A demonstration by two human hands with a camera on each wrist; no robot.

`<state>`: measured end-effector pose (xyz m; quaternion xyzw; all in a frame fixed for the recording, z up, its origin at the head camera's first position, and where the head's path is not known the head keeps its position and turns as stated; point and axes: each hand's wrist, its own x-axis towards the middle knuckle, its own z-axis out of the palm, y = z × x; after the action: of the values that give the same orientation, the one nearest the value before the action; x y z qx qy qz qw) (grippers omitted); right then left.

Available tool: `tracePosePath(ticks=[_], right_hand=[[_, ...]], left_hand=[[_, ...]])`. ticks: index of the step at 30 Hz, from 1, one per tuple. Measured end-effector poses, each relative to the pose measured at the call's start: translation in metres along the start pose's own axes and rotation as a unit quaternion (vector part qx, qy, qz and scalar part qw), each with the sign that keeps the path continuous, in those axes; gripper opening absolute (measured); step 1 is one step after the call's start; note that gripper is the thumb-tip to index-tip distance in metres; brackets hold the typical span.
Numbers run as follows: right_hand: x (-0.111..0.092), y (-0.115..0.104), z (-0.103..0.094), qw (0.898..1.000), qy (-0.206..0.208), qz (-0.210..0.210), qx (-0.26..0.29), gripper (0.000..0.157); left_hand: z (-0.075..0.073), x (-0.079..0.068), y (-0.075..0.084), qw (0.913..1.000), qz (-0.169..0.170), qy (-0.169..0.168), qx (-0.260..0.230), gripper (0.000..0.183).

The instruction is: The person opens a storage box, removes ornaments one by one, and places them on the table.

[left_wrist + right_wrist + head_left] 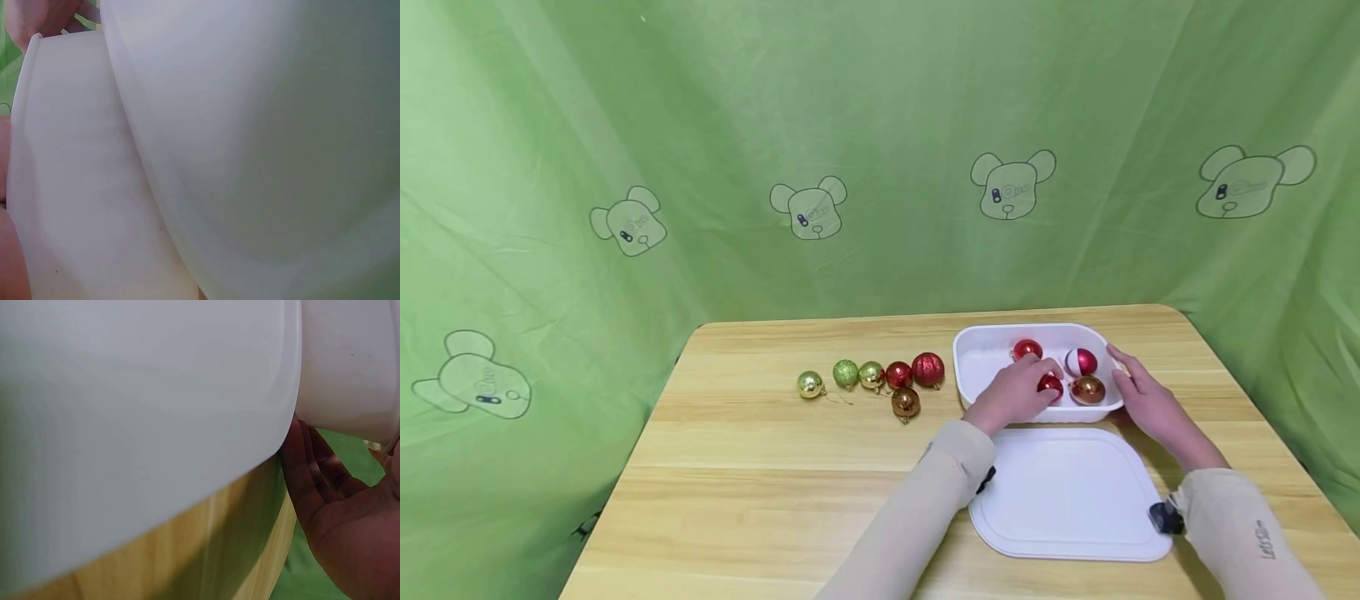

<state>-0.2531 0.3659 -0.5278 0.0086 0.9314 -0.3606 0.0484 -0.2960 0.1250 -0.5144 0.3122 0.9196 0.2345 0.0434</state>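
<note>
My left hand reaches over the near wall of a white plastic box and pinches a red bauble between thumb and fingers. Also inside lie another red bauble, a red-and-white bauble and a copper-brown bauble. At the box's right end, my right hand holds the wall, with thumb up by the rim. The right wrist view shows fingers reaching under the box's corner. In the left wrist view, the box wall hides the bauble.
A white lid lies flat in front of the box, below both forearms. Left of the box sit several baubles: a large red one, a smaller red one, a copper one, a glittery green one and gold-green ones.
</note>
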Motion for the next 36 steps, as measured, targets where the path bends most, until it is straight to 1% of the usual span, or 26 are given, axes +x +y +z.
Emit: tracePosePath(ticks=[3,9,14,18,26,31,36], right_hand=[[0.0,0.0,0.0,1.0,-0.002,0.002,0.0,0.061],[0.0,0.0,-0.001,1.0,-0.007,0.007,0.003,0.062],[0.0,0.0,-0.002,1.0,-0.011,0.011,0.01,0.062],[0.0,0.0,-0.002,1.0,-0.008,0.008,0.011,0.062],[0.001,0.001,-0.001,1.0,-0.007,0.007,0.005,0.062],[0.001,0.0,-0.001,1.0,-0.003,0.002,0.005,0.061],[0.0,0.0,0.0,1.0,0.0,0.0,0.009,0.061]], left_hand=[[0.0,-0.001,-0.002,0.9999,0.009,0.013,-0.004,0.027],[0.001,0.0,-0.007,0.9977,0.027,0.047,-0.041,0.029],[-0.001,-0.001,-0.008,0.9926,0.044,0.079,-0.081,0.027],[-0.005,-0.004,-0.008,0.9885,0.054,0.094,-0.105,0.028],[-0.023,-0.012,-0.011,0.9795,0.072,0.101,-0.159,0.03],[-0.037,-0.023,-0.016,0.9742,0.083,0.099,-0.185,0.031],[-0.05,-0.036,-0.021,0.9713,0.082,0.095,-0.202,0.031]])
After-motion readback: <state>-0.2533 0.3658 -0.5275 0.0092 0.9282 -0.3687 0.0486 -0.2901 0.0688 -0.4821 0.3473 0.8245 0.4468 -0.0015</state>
